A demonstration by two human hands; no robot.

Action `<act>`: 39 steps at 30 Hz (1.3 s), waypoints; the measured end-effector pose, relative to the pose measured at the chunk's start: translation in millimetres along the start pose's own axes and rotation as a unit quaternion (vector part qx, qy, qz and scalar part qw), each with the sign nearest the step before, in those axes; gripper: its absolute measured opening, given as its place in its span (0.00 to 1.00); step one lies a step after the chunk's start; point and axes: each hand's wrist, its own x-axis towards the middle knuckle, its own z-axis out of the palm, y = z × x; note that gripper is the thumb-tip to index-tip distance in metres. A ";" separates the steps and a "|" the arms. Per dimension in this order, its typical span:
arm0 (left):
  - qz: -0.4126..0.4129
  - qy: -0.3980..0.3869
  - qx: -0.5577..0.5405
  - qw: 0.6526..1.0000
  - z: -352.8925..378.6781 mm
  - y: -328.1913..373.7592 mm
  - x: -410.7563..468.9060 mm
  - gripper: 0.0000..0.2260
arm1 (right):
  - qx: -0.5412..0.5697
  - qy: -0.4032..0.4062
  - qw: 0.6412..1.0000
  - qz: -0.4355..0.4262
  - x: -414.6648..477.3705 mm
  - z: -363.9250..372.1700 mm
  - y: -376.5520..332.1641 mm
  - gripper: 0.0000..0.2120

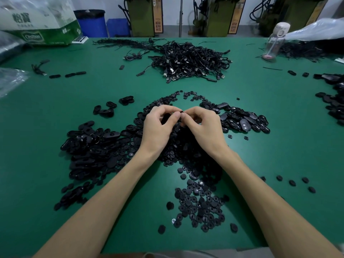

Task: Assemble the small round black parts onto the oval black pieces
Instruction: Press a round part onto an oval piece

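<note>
At the middle of the green bench (pixel 260 164), right over the stock, we've got both hands meeting fingertip to fingertip. The left hand (pixel 158 125) curls round a dark piece (pixel 166 117), an oval one by our reading. The right hand (pixel 202 125) pinches a small round black part (pixel 181 111) up against it. Is it seated? We can't tell, the fingers cover the joint.

By our judgement it's early days. A big heap of oval pieces (pixel 93 146) lies to the left and a scatter of round parts (pixel 201 203) sits between the forearms. The smaller oval pile on the right (pixel 243 121) may be finished work, but that's a guess.

Further back on the bench we see a tangle of USB cables (pixel 189 62), a clear bottle (pixel 275 41) and a green-and-white carton (pixel 42 28). Behind it stand a blue bin (pixel 91 21) and olive-green machines (pixel 143 15).
</note>
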 end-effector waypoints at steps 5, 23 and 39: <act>0.004 0.021 0.020 1.000 -2.3 -1.5 0.8 0.03 | 0.001 -0.003 1.000 -0.006 -1.5 -0.6 -2.2 0.07; 0.021 -0.017 -0.006 1.000 -1.1 -5.4 0.5 0.03 | 0.020 0.040 0.999 0.007 -1.0 -2.8 -2.3 0.06; 0.053 -0.009 0.029 0.998 -0.4 -1.9 -0.9 0.06 | 0.152 -0.003 0.986 0.064 -0.4 -4.1 -3.2 0.04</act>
